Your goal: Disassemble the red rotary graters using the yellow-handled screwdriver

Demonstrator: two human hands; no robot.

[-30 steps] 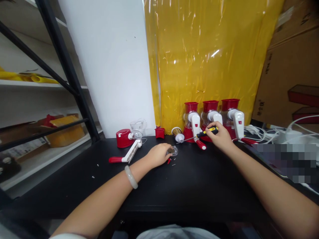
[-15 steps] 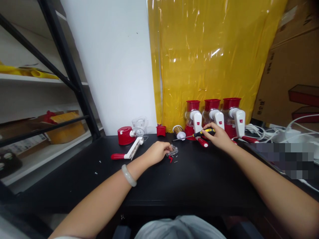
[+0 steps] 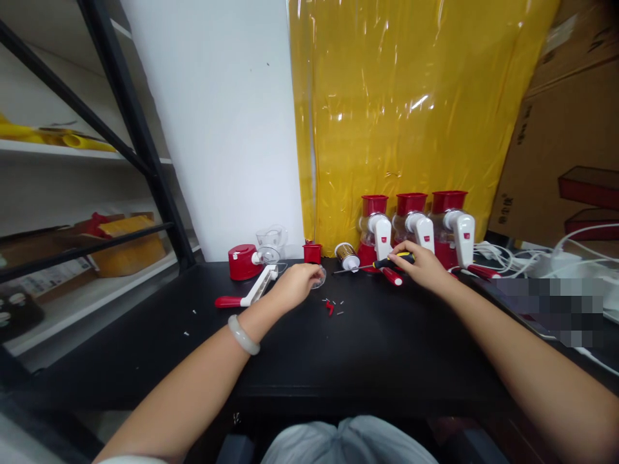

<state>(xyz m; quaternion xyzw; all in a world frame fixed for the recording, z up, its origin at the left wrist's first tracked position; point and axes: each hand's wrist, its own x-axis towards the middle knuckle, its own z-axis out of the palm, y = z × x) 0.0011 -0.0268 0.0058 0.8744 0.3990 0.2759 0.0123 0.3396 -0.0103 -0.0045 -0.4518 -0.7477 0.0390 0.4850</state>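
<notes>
Moving the part, likely: your left hand (image 3: 294, 283) pinches a clear, rounded plastic part (image 3: 320, 280) near the back edge of the black worktop (image 3: 387, 361), right-hand (image 3: 420, 265) fingers clamped round a yellow-and-black-handled screwdriver (image 3: 402, 259); next move probably wants steady pinching.

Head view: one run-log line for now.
left hand: holds clear part | right hand: holds screwdriver, shaft pointing left | black table: loose red bits, small metal pieces

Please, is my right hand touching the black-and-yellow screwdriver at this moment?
Touching. The head view shows the right hand gripping the screwdriver by its handle, with the shaft pointing left.
</notes>
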